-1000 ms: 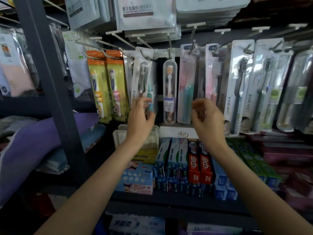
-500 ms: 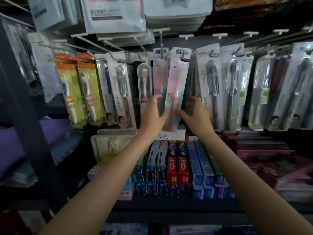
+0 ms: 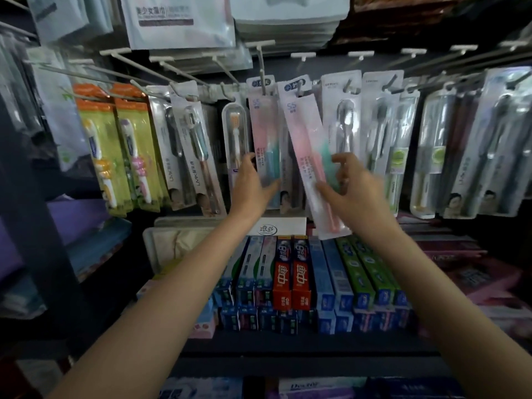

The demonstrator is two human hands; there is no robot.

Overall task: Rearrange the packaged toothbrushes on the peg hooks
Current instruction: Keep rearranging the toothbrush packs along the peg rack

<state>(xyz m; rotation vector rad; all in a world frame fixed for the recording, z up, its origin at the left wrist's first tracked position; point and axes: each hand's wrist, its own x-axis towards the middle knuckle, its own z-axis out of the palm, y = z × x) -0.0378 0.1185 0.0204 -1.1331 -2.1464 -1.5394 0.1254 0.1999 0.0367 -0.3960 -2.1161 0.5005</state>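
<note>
progress: early to midway, as a guess; 2 pink-and-teal packs are being handled, and the other rows hang more or less in line.
tilted pack: the right pink-and-teal toothbrush pack [image 3: 309, 156] hangs from its peg hook [image 3: 299, 87] at the top, its lower end swung out to the right, over the toothpaste boxes [image 3: 290, 272].
straight pack: the left pink-and-teal pack [image 3: 263, 133] hangs nearly upright on the next hook, just beside the tilted one.
left hand: the left hand [image 3: 253, 188] rests on the lower edge of the straight pack, fingers spread, not clamped on it.
right hand: the right hand [image 3: 349, 191] has thumb and fingers curled round the lower part of the tilted pack; whether they actually pinch it i cannot tell.
left to do: the tilted pack needs to hang true or go to another hook; a few clear-blister packs [image 3: 342, 125] to the right also lean.
surface: a dark shelf [image 3: 288, 341] under the hooks, crowded with upright toothpaste boxes.
room: a dim shop aisle, with bagged goods [image 3: 178, 21] on hooks above and folded purple cloth [image 3: 72, 217] on the left shelving.
</note>
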